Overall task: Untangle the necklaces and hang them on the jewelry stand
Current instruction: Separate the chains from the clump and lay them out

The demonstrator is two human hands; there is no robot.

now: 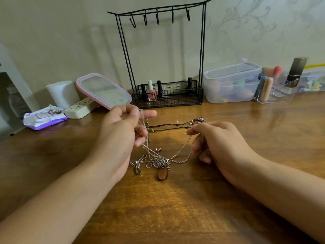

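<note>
Both hands hold thin chains over the wooden table (175,208). I see my left hand (123,131) pinching silver strands between thumb and fingers, lifted a little, and my right hand (216,140) pinching a chain near its fingertips. Between them the knot of chains (161,162) lies on the table, with a brown pendant (162,174) just under it and a silver bow charm (138,165) beside it. A black cord necklace (175,125) lies behind. I judge these chains light, soft and easy to snag, so I would hold a loose strand near the knot, not pull hard. I count at least three necklaces; the exact number is unclear. One jewelry stand (161,55) with five bare hooks waits behind.
</note>
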